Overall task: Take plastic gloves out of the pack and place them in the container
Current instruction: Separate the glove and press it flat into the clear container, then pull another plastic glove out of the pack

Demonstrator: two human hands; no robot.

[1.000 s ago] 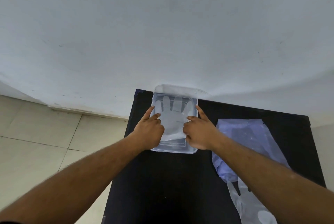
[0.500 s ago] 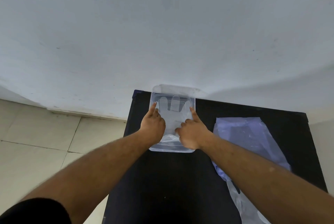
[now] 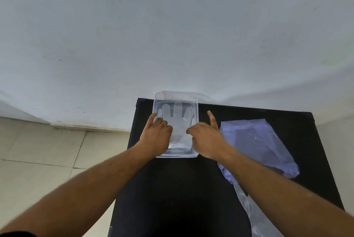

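Note:
A clear rectangular container (image 3: 175, 96) stands at the far left of the black table, against the wall. A see-through plastic glove (image 3: 179, 121) lies flat inside it, fingers pointing away from me. My left hand (image 3: 156, 137) rests on the container's left side, fingers pressing down on the glove's edge. Beside the container's right edge my right hand (image 3: 206, 138) hovers with its fingers apart, index finger raised, holding nothing. The pale bluish glove pack (image 3: 256, 146) lies flat to the right of that hand, partly under my right forearm.
A loose clear glove (image 3: 254, 215) trails off the pack's near end toward the table's front right. The black table (image 3: 172, 198) butts against a white wall. To its left is tiled floor (image 3: 38, 160).
My right hand has lifted off the glove in the container and shifted right, past the container's right edge. My left hand stays on the container's left side.

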